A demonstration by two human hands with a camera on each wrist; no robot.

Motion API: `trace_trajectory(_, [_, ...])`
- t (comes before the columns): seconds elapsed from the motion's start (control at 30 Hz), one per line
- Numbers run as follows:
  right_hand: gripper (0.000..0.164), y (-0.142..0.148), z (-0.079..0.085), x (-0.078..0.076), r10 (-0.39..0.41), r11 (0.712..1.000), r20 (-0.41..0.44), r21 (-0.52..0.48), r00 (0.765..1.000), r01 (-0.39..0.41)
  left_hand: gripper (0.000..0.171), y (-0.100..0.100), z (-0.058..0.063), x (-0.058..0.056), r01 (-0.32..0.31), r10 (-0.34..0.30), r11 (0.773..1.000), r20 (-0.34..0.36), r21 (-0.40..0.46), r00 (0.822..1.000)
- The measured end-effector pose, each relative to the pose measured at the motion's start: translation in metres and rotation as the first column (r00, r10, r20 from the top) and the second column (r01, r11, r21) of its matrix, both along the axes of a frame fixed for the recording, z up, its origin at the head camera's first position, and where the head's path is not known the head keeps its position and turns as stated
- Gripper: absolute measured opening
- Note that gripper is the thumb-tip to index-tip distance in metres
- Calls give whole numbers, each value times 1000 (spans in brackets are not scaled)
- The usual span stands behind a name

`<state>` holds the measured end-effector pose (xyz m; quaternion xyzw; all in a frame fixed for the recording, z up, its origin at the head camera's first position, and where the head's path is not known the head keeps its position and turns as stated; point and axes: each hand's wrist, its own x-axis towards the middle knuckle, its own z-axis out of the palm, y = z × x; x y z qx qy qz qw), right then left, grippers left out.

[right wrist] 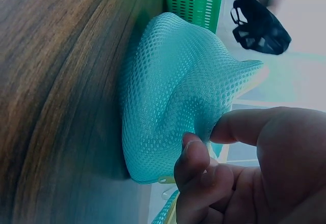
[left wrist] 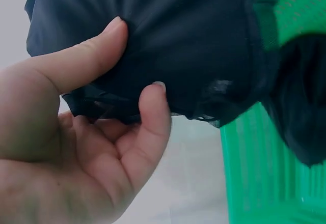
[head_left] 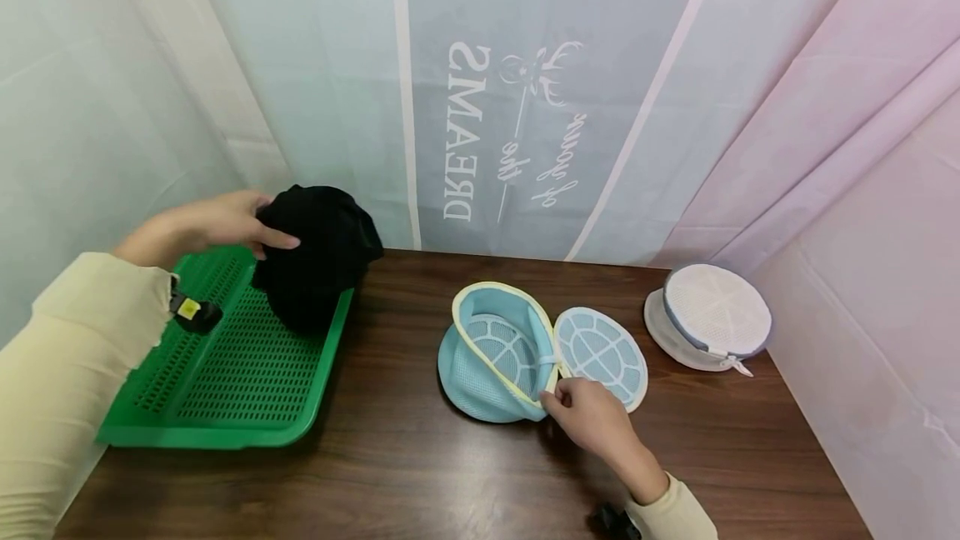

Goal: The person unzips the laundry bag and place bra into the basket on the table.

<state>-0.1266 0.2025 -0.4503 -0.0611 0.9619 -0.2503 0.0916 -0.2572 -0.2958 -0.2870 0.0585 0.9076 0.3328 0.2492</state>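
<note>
In the head view my left hand [head_left: 236, 223] holds a bunched black garment [head_left: 318, 248] above the green plastic basket [head_left: 247, 373]. Smooth dark fabric with a sheer edge shows in the left wrist view, held between the thumb and curled fingers; its exact kind is hard to tell. A blue mesh laundry bag [head_left: 480, 394] stands on the table with its yellow-edged mouth open and its round lid [head_left: 600, 357] folded out to the right. At the near side of that mouth, my right hand [head_left: 592, 419] pinches the rim between thumb and fingers.
A white mesh laundry bag [head_left: 716, 311] with grey trim and a zip pull sits at the table's right, by the wall cloth. Behind the brown wooden table [head_left: 390, 457] hangs a printed curtain [head_left: 517, 107]. The basket occupies the left end.
</note>
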Motion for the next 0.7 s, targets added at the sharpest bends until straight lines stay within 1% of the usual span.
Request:
trace_trajectory(0.13, [43,0,-1,1,1,1000,-7,-1,1000,-1,103,-22,-3,2,17,-15,999,39,-47,999])
trace_trajectory(0.3, [42,1,-3,2,0,1000,-9,-2,1000,0,105,-43,-8,6,45,-38,996,101,-76,994])
trace_trajectory(0.5, [43,1,-4,3,3,1000,-17,-2,1000,-4,105,-62,-18,8,107,-86,988,185,-107,979])
trace_trajectory(0.6, [43,1,-5,3,6,1000,-13,-7,1000,-7,103,-70,-25,10,131,-102,984,216,-125,971])
trace_trajectory(0.7, [42,0,-5,3,7,1000,-16,-7,1000,-7,100,-75,-34,12,152,-118,981,253,-120,960])
